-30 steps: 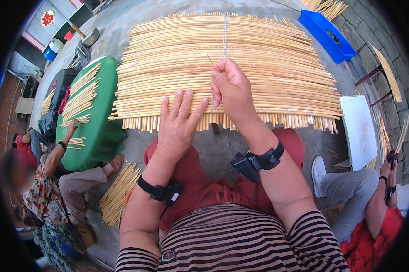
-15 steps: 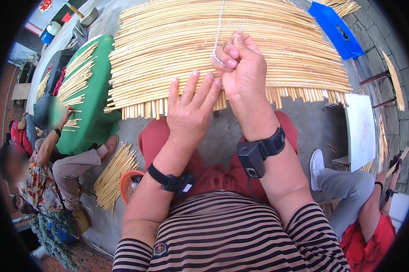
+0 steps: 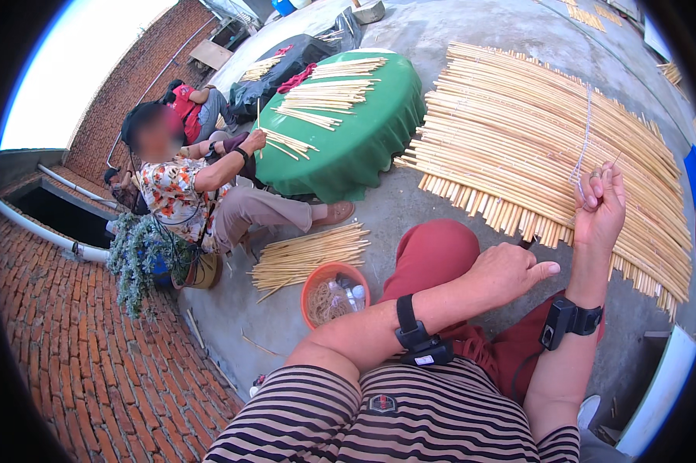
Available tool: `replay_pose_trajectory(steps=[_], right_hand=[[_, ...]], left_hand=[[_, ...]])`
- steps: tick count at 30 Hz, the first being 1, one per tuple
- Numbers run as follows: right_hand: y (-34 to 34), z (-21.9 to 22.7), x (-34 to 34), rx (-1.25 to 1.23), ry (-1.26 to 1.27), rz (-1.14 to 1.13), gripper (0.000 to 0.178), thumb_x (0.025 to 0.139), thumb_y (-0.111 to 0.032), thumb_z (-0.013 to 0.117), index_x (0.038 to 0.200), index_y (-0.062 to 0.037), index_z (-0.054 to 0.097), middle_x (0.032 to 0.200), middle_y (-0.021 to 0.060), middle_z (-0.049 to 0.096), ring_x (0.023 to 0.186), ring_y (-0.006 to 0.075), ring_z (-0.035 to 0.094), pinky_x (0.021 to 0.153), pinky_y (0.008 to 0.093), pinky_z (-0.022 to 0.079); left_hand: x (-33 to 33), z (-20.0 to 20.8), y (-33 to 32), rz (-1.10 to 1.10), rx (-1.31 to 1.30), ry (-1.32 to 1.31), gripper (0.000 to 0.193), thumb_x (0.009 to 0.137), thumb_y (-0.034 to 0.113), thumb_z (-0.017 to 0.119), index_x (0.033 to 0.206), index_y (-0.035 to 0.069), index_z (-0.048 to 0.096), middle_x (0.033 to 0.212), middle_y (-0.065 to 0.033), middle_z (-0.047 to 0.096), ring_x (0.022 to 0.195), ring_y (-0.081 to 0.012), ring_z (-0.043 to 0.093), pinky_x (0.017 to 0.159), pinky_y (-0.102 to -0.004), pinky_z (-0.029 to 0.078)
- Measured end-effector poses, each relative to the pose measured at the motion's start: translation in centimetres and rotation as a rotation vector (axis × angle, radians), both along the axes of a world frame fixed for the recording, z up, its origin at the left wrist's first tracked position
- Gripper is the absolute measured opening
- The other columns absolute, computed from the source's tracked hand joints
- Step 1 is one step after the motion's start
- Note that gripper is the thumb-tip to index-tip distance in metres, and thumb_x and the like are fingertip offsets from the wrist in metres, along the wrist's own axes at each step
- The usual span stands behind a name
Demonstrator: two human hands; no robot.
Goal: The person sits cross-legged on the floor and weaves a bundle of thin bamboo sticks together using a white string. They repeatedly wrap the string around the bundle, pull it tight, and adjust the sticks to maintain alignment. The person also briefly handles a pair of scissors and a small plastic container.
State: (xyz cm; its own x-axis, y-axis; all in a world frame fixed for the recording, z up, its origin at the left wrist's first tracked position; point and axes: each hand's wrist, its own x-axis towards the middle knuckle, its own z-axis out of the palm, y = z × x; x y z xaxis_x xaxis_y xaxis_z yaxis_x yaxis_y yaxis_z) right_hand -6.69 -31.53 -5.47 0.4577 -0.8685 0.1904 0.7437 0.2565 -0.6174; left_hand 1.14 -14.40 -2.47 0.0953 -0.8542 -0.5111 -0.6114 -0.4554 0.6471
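A wide mat of pale, thin reed-like sticks [image 3: 533, 123] lies at the right, with rows of light stitching across it. Over the mat's near edge, my right hand [image 3: 599, 202] is closed with fingertips pinched on a thin needle [image 3: 616, 159]. A white cord [image 3: 585, 127] hangs in its fingers and runs up across the mat. My left hand [image 3: 510, 274] is over my knees, apart from the mat's edge, its thumb stretched to the right. Its other fingers are hidden, and I see nothing held in it.
An orange bucket [image 3: 311, 287] with twine and small items stands left of my knee, beside a pile of sticks [image 3: 301, 258]. A person [image 3: 186, 174] handles sticks at a green-covered table [image 3: 394, 92]. A brick wall [image 3: 77, 370] and potted plant [image 3: 135, 266] are farther left.
My view has turned left, bringing the bucket, table and wall further in. My left hand has left the mat and come back over my knees. My right hand keeps its pinch.
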Motion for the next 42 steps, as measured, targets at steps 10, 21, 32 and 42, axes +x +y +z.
replay_pose_trajectory(steps=[10, 21, 32, 42], right_hand=[[-1.8, -2.5, -0.8, 0.293, -0.204, 0.525, 0.007, 0.100, -0.011, 0.045, 0.099, -0.0060, 0.048, 0.064, -0.0041, 0.043, 0.050, 0.0050, 0.037, 0.044, 0.0189, 0.028], [-1.4, -2.6, -0.4, 0.343, -0.309, 0.516, 0.008, 0.100, -0.012, 0.047, 0.097, -0.0059, 0.050, 0.062, -0.0051, 0.041, 0.050, 0.0035, 0.035, 0.044, 0.0189, 0.026], [-0.8, -0.2, 0.4, 0.187, -0.321, 0.355, 0.008, 0.099, -0.013, 0.050, 0.096, -0.0061, 0.054, 0.064, -0.0015, 0.045, 0.053, 0.0092, 0.040, 0.050, 0.0228, 0.032], [-3.2, 3.5, -8.2, -0.139, 0.024, -0.148, 0.006, 0.098, -0.012, 0.054, 0.097, -0.0067, 0.053, 0.070, 0.0031, 0.053, 0.060, 0.0132, 0.050, 0.055, 0.0254, 0.041]], left_hand=[[-1.1, -8.8, -6.0, 0.989, -0.581, 1.395, 0.049, 0.089, 0.047, 0.065, 0.112, 0.004, 0.058, 0.092, -0.0085, 0.066, 0.078, -0.0212, 0.064, 0.071, -0.0372, 0.056], [-1.6, -7.4, -8.2, 1.214, -0.610, 1.033, 0.030, 0.088, 0.026, 0.069, 0.106, 0.005, 0.060, 0.086, -0.0057, 0.065, 0.065, -0.0156, 0.061, 0.057, -0.0297, 0.052], [-1.6, -7.3, -8.2, 1.209, -0.662, 1.040, 0.034, 0.090, 0.020, 0.065, 0.116, 0.002, 0.055, 0.097, -0.0101, 0.065, 0.075, -0.0194, 0.064, 0.059, -0.0326, 0.055], [-1.0, -7.8, -6.9, 1.052, -0.466, 1.136, 0.033, 0.093, 0.038, 0.062, 0.103, 0.007, 0.058, 0.072, -0.0064, 0.060, 0.054, -0.0144, 0.054, 0.057, -0.0333, 0.051]])
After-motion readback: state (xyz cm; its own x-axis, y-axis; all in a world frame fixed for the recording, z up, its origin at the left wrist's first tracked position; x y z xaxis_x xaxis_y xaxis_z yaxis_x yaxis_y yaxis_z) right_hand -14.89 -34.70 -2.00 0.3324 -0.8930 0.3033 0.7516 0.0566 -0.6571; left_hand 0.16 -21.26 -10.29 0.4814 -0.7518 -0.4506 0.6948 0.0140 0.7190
